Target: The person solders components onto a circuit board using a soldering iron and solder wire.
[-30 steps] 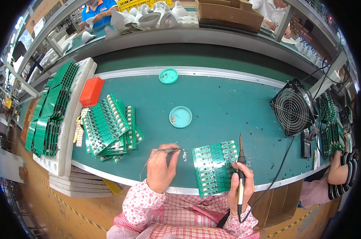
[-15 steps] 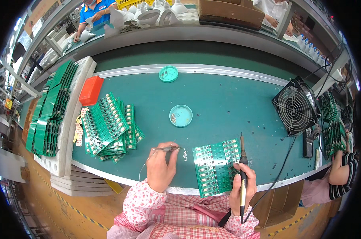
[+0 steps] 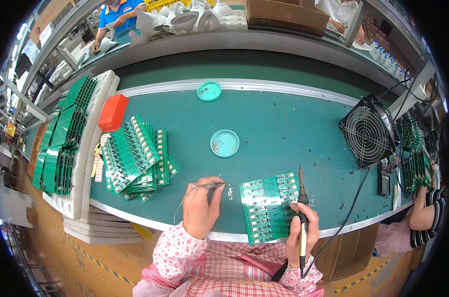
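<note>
My left hand (image 3: 200, 213) is closed around metal tweezers (image 3: 213, 185), whose tips point right at a little cluster of tiny pale parts (image 3: 230, 192) on the mat. A thin wire (image 3: 175, 214), which looks like solder, also runs through those fingers and curls down at the left. In my right hand (image 3: 307, 227) is a soldering iron (image 3: 302, 190), tip up and away from me, its cord trailing right. Between the hands, at the front edge, lies a green circuit board panel (image 3: 268, 205) with rows of small components. The iron passes over its right edge.
Stacked board panels (image 3: 135, 161) lie left, beside a red box (image 3: 113, 113) and a foam tray (image 3: 81, 183) of boards. Two round teal dishes (image 3: 225, 144) (image 3: 209, 91) stand farther back. At right are a black fan (image 3: 365, 129) and another person's arm (image 3: 419, 210).
The tweezers in my left hand have shifted slightly right, closer to the tiny parts. My right hand, the iron and the board panel stay practically where they were.
</note>
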